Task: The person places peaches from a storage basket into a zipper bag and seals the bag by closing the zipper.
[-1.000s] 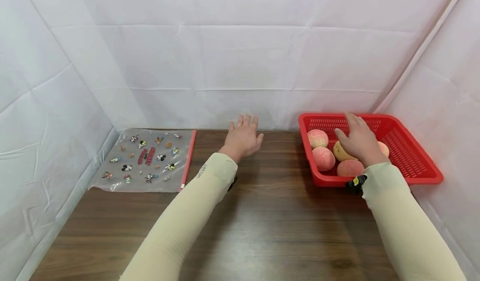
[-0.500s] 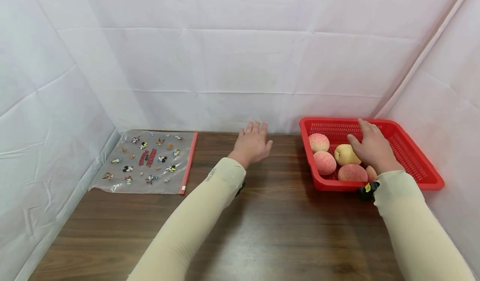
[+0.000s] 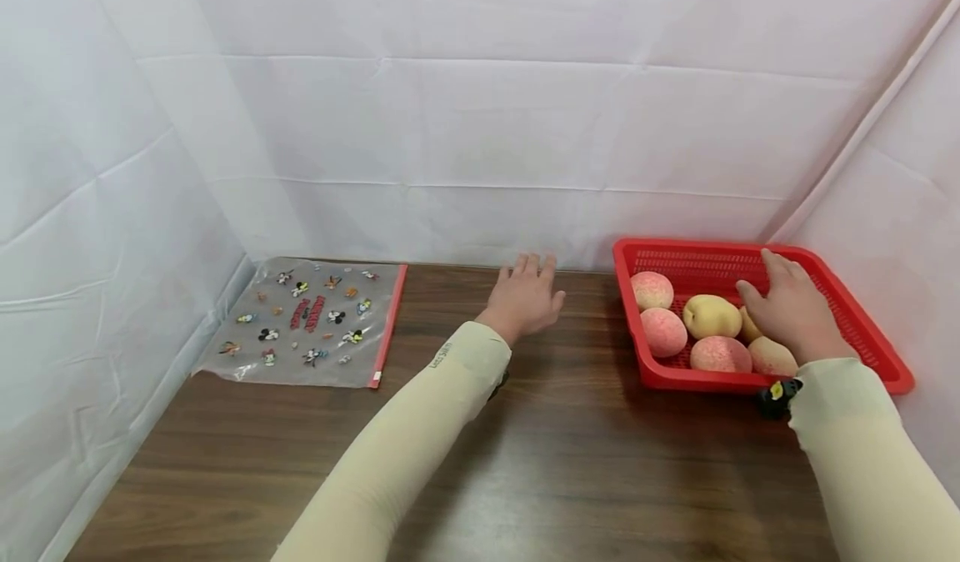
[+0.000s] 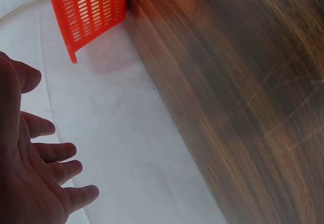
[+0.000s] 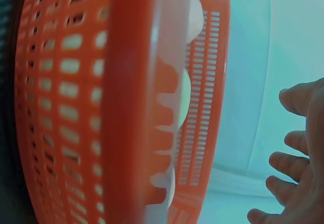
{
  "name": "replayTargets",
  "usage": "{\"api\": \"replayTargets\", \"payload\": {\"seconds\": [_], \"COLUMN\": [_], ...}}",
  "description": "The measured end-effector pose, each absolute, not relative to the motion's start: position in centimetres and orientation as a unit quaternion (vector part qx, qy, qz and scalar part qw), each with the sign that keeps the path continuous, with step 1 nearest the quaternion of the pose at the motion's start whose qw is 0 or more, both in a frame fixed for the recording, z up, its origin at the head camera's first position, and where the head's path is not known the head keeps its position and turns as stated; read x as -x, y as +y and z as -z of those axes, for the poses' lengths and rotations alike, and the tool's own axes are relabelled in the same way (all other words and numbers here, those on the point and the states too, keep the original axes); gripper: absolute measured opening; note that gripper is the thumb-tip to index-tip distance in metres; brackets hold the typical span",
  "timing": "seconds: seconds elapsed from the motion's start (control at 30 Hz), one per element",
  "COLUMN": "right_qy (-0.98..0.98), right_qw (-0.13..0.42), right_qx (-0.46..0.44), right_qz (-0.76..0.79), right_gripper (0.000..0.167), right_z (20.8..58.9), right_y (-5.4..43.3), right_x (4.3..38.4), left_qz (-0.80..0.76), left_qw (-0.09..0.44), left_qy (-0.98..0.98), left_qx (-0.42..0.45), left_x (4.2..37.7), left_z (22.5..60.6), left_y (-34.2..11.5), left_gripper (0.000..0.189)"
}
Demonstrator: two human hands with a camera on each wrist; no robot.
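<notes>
My right hand [image 3: 791, 308] hovers over the right part of a red plastic basket [image 3: 697, 245], palm down, fingers extended and holding nothing. Pinkish peaches [image 3: 663, 333] and a yellow, pear-like fruit [image 3: 711, 318] lie in the basket's left half; the hand partly covers another yellowish fruit [image 3: 748, 326]. In the right wrist view, the fingers [image 5: 288, 166] are spread above the basket's rim. My left hand [image 3: 525, 298] is held out over the table left of the basket, fingers spread. Its palm [image 4: 30, 183] is bare in the left wrist view.
A clear zip bag [image 3: 300, 328] with cartoon prints and a red slider edge [image 3: 390, 328] lies flat at the table's left. White cloth walls [image 3: 480, 112] enclose the back and sides of the dark wooden table [image 3: 562, 462].
My right hand has moved rightward over the basket, uncovering more of the fruit. My left hand has shifted slightly right toward the basket. The head view has turned a little to the left.
</notes>
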State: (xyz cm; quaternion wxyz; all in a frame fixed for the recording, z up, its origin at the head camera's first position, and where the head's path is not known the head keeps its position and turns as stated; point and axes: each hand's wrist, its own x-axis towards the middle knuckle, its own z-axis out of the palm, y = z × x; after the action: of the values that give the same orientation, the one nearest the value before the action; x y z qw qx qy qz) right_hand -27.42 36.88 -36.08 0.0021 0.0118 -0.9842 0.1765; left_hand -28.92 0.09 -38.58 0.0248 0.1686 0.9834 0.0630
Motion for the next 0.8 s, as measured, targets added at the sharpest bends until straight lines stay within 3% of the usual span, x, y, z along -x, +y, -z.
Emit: {"api": "replayTargets", "payload": {"seconds": [0.5, 0.8], "right_qy": [-0.987, -0.986], "right_qw": [0.003, 0.008], "right_qx": [-0.002, 0.059], "right_qz": [-0.16, -0.154], "right_gripper": [0.09, 0.089], "right_z": [37.2, 37.5], "right_y": [40.1, 41.3], "right_x": [26.9, 26.8], "left_qz": [-0.068, -0.075], "left_qw": [0.027, 0.023], "left_qy": [0.984, 0.983], "left_qx": [-0.162, -0.165], "left_x": [28.3, 28.2], "left_z": [39.4, 39.7], "left_y": [1.6, 2.3], "left_gripper": [0.063, 0.062]}}
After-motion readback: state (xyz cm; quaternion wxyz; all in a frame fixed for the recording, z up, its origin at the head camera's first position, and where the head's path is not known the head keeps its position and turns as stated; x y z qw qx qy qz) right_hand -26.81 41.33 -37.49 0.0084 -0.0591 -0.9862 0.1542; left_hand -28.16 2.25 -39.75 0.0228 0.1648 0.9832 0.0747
